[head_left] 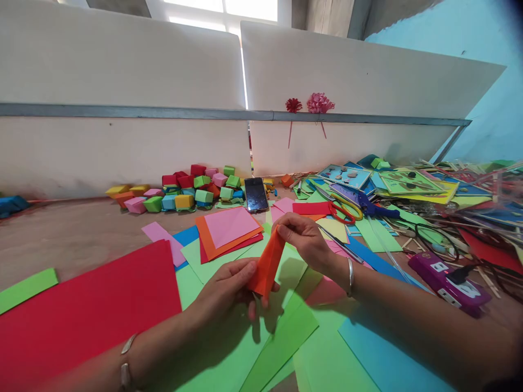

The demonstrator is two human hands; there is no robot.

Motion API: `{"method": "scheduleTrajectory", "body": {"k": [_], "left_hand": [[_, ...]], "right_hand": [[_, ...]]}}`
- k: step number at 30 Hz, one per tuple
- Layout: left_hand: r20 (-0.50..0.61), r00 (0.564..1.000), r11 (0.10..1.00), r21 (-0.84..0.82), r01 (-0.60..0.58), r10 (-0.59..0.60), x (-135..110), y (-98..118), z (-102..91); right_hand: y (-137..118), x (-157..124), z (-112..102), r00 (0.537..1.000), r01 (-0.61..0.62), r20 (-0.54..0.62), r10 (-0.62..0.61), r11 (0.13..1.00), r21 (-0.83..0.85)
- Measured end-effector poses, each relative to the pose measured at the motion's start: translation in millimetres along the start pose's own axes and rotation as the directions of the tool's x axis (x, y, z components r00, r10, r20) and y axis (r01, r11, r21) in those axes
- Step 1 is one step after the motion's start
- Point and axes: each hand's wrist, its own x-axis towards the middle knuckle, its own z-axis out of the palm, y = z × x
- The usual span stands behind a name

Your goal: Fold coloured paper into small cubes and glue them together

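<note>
A folded piece of orange paper [269, 262] is held up between my two hands, over light green sheets [220, 332]. My left hand [229, 286] grips its lower left end, thumb on top and fingers underneath. The top corner is pinched by the thumb and fingers of my right hand [304, 239]. Creases run along the paper, and part of its lower edge is hidden by my left fingers. Just beyond lies a stack of square sheets, with a pink square [232, 226] on top of orange and red ones.
A large red sheet [102, 305] lies at left. Small paper cubes [183, 201] are piled behind, beside a phone [256, 195]. Red-handled scissors [342, 213], a silver pen-like tool [341, 243], a glue gun [368, 206] and a purple power strip [447, 280] with cables lie at right.
</note>
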Motion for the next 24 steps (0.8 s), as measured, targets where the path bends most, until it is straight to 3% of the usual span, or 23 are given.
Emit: {"method": "scheduleTrajectory", "body": {"k": [3, 7, 12, 16, 24], "left_hand": [[-0.02, 0.999, 0.998, 0.05, -0.045, 0.046, 1, -1, 0.7], [-0.004, 0.991, 0.936, 0.329, -0.123, 0.132, -2, -1, 2.5], [0.031, 0.997, 0.905, 0.418, -0.079, 0.072, -13, 2, 12.2], [0.042, 0.998, 0.965, 0.26, 0.031, -0.043, -17, 7, 22.8], [-0.021, 0.998, 0.962, 0.267, -0.052, 0.06, -6, -7, 8.4]], "right_hand": [[1, -2, 2, 1.0, -0.001, -0.017, 0.0, 0.998, -0.066], [1, -7, 9, 0.991, -0.041, -0.132, 0.011, 0.973, -0.228], [0, -16, 17, 0.977, -0.045, -0.208, -0.043, 0.914, -0.403], [0, -16, 18, 0.992, 0.02, -0.11, -0.066, 0.926, -0.377], [-4, -9, 11, 0.994, 0.026, 0.107, -0.012, 0.992, -0.127]]}}
